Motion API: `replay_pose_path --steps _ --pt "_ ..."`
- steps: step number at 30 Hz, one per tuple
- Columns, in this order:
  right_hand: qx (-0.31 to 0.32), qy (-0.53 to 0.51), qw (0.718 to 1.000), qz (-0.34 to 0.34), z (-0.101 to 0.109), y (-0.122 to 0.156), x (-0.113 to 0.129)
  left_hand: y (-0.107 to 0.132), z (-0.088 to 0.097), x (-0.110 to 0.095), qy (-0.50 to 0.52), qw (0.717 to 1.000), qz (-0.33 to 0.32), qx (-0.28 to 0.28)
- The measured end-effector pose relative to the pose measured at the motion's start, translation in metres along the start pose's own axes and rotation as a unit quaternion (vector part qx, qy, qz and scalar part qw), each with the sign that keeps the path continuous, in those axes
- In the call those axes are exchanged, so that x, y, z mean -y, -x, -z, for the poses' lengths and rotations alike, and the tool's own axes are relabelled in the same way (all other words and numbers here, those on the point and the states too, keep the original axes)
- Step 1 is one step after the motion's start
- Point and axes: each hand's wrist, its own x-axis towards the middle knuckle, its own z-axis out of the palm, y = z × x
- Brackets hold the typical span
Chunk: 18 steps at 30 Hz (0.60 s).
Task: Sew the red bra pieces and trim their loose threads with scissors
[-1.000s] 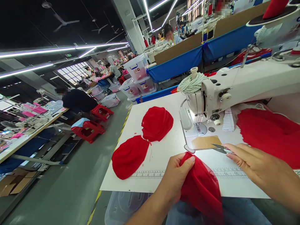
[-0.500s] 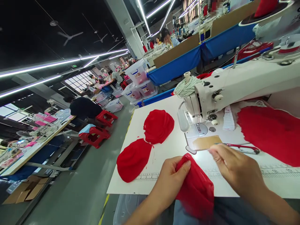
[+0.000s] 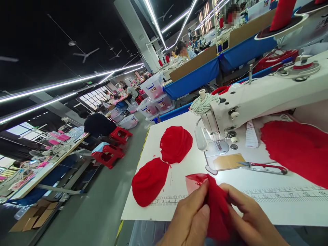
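Note:
A piece of red fabric [image 3: 217, 208] is held up at the table's front edge, a sheer part showing at its upper left. My left hand [image 3: 191, 215] pinches it near the top between thumb and fingers. On the other side, my right hand [image 3: 246, 212] grips the cloth's right edge. Beyond my hands, red-handled thread snips [image 3: 266, 167] lie by a tan patch [image 3: 228, 161] on the sewing machine's bed. Two red cup-shaped fabric pieces [image 3: 176, 144] rest on the white table to the left, joined at a corner.
The white sewing machine [image 3: 266, 92] spans the right side, its needle above the metal plate [image 3: 217, 148]. A larger red fabric piece [image 3: 294, 150] lies under its arm. Stacked plastic bins [image 3: 153, 87], red stools [image 3: 109, 155] and other workers are farther off.
My right hand has moved from beside the snips down to the red fabric and now grips it. The fabric is turned and bunched between both hands. The view has shifted slightly.

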Motion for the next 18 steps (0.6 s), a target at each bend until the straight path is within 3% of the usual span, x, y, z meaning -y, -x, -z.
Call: replay_pose_path --steps 2,4,6,9,11,13,16,18 --pt "0.005 -0.147 0.981 -0.123 0.003 -0.004 0.006 -0.007 0.008 -0.009 -0.070 0.996 -0.042 0.043" --pt "-0.014 -0.230 0.948 -0.221 0.004 -0.005 0.004 -0.016 0.016 -0.016 -0.130 0.987 -0.054 0.082" --pt "-0.032 -0.258 0.933 -0.249 0.006 -0.007 -0.004 -0.023 0.021 -0.020 -0.142 0.986 -0.013 0.086" --pt "-0.041 -0.205 0.963 -0.169 0.012 -0.008 -0.018 -0.030 0.027 -0.017 -0.167 0.984 0.043 0.051" --pt "-0.070 -0.089 0.990 -0.086 0.018 -0.007 -0.020 -0.032 0.029 -0.013 -0.245 0.969 0.016 -0.016" --pt "-0.117 0.042 0.992 -0.017 0.023 -0.007 -0.016 -0.033 0.030 -0.010 -0.322 0.942 -0.048 -0.077" --pt "-0.142 0.176 0.969 0.101 0.025 -0.007 0.001 -0.030 0.029 -0.011 -0.346 0.928 -0.138 -0.010" --pt "-0.121 0.223 0.949 0.186 0.022 -0.009 0.014 -0.028 0.027 -0.016 -0.330 0.934 -0.137 0.033"
